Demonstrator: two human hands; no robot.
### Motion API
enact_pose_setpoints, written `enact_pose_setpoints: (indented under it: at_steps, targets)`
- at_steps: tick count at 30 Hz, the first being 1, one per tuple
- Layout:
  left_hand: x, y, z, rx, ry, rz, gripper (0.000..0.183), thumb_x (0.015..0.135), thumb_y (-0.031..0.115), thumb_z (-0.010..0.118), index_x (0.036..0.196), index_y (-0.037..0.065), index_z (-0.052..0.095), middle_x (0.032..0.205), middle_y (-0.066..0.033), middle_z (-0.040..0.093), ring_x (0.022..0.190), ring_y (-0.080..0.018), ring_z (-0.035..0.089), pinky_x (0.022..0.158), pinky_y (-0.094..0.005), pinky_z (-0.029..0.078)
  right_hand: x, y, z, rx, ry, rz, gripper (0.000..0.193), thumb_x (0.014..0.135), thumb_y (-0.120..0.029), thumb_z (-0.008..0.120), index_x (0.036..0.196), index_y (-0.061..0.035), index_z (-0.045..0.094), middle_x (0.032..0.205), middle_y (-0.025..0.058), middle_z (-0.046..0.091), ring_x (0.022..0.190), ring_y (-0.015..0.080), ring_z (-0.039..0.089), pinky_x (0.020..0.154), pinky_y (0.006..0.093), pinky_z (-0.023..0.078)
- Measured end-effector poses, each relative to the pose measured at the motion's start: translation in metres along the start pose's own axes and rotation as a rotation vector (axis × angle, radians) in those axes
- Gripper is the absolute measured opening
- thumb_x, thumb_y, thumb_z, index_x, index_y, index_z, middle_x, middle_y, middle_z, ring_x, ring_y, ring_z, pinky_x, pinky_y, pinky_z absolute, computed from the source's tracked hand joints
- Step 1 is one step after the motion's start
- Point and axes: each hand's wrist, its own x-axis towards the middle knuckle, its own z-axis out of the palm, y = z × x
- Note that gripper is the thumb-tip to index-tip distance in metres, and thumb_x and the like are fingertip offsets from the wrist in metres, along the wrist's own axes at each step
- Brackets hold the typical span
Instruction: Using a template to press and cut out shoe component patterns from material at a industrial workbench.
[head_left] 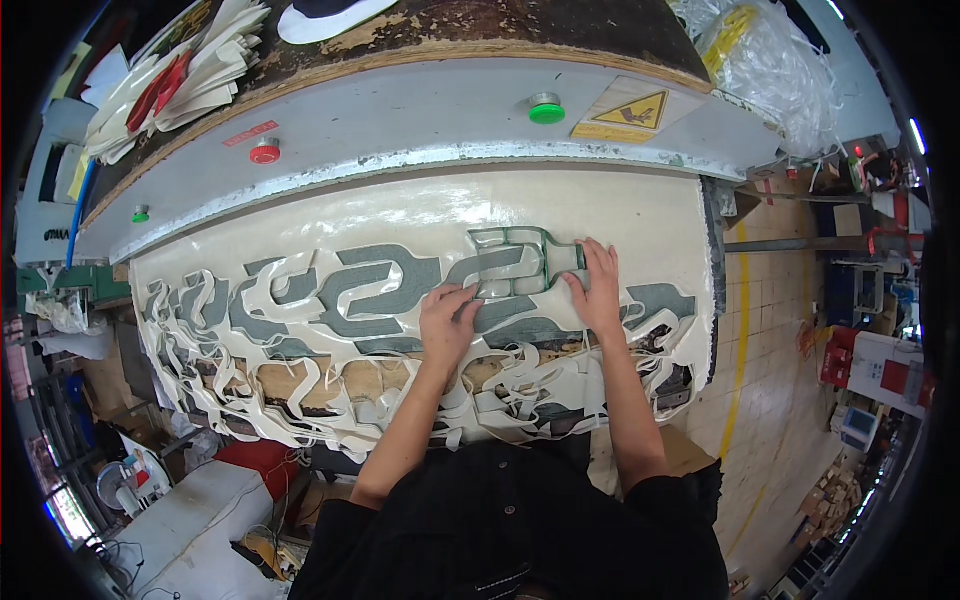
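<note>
A green-edged metal cutting die (546, 262), an open outline frame, lies on the cream sheet material (400, 215). My right hand (598, 287) grips its narrow right end, thumb on the near side and fingers on the far side. At the die's near left corner, my left hand (447, 318) has thumb and fingertips pinched at the edge. Through the die, cream sheet and a curved cut-out show. Several curved openings in the sheet, left of the die, expose a grey-green surface (365, 318).
Cut strips of scrap (310, 415) hang over the near edge. Beyond the sheet runs a grey machine beam (400, 165) with a red button (265, 151) and a green button (546, 108). Stacked cream pieces with red scissors (160, 92) lie on top at left; clear plastic bags (775, 75) at right.
</note>
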Motion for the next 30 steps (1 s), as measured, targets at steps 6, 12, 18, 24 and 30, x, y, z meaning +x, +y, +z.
enact_pose_setpoints:
  at_steps: [6, 12, 18, 24, 30]
  targets:
    - [0.0017, 0.0006, 0.0007, 0.000, 0.001, 0.007, 0.032, 0.083, 0.010, 0.087, 0.115, 0.013, 0.084, 0.107, -0.0138, 0.075, 0.102, -0.0325, 0.067, 0.092, -0.0413, 0.054, -0.0011, -0.0004, -0.0006, 0.017, 0.018, 0.003, 0.063, 0.092, -0.021, 0.079, 0.148, -0.0047, 0.056, 0.146, 0.0229, 0.058, 0.139, 0.0415, 0.052, 0.128, 0.0577, 0.026]
    - [0.0027, 0.0025, -0.0017, 0.009, -0.023, 0.023, 0.031, 0.083, 0.010, 0.087, 0.114, 0.013, 0.084, 0.107, -0.0134, 0.075, 0.101, -0.0328, 0.067, 0.092, -0.0412, 0.054, -0.0019, 0.0026, 0.0008, 0.012, 0.025, 0.000, 0.063, 0.092, -0.021, 0.078, 0.148, -0.0041, 0.056, 0.145, 0.0225, 0.058, 0.138, 0.0413, 0.053, 0.128, 0.0575, 0.027]
    - [0.0025, -0.0023, -0.0029, -0.010, -0.034, 0.001, 0.031, 0.082, 0.011, 0.088, 0.113, 0.014, 0.084, 0.108, -0.0136, 0.075, 0.102, -0.0330, 0.068, 0.092, -0.0414, 0.054, -0.0014, 0.0028, 0.0003, 0.009, 0.023, -0.015, 0.062, 0.091, -0.021, 0.079, 0.147, -0.0042, 0.056, 0.145, 0.0216, 0.058, 0.137, 0.0408, 0.053, 0.128, 0.0575, 0.027]
    - [0.0020, 0.0001, -0.0023, -0.004, -0.030, 0.003, 0.032, 0.082, 0.011, 0.088, 0.113, 0.013, 0.084, 0.108, -0.0139, 0.075, 0.102, -0.0328, 0.068, 0.092, -0.0415, 0.054, -0.0019, 0.0040, 0.0001, 0.009, 0.026, -0.010, 0.063, 0.091, -0.022, 0.080, 0.147, -0.0049, 0.057, 0.144, 0.0209, 0.059, 0.137, 0.0404, 0.053, 0.128, 0.0575, 0.028]
    - [0.0025, 0.0030, 0.0001, 0.002, -0.002, 0.002, 0.031, 0.082, 0.011, 0.088, 0.113, 0.014, 0.084, 0.107, -0.0135, 0.075, 0.101, -0.0322, 0.067, 0.091, -0.0411, 0.054, 0.0001, 0.0014, -0.0014, 0.012, 0.027, -0.005, 0.063, 0.090, -0.021, 0.080, 0.147, -0.0055, 0.057, 0.144, 0.0200, 0.059, 0.136, 0.0402, 0.053, 0.127, 0.0576, 0.028]
